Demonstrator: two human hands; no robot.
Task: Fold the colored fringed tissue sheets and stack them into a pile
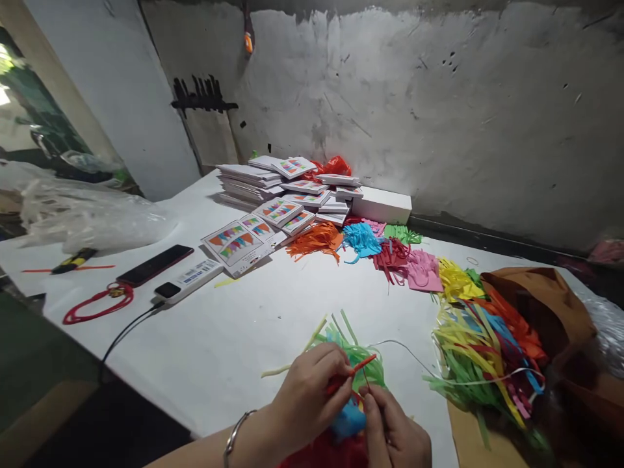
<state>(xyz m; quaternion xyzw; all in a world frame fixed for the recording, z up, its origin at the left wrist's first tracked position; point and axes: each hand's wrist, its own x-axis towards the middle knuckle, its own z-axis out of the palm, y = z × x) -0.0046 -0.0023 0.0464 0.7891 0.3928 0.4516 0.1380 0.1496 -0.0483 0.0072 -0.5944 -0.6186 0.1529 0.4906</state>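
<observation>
My left hand (309,396) is closed around a bundle of fringed paper tassels (358,364) in green, blue and red, pinching a thin red strip (358,368) at its top. My right hand (392,429) sits just below and to the right, fingers pinched together against the same bundle near a thin white string (414,354) that runs off to the right. A metal bangle (234,434) circles my left wrist. Both hands hover over the near edge of the white table (234,338).
Loose coloured paper strips (482,364) lie heaped at right beside brown cloth (541,299). Tassel bunches (370,244) lie mid-table in a row before stacked printed cards (277,195) and a white box (383,205). A phone (155,264), power strip (188,281), red cord (97,302) and plastic bags (88,218) are at left.
</observation>
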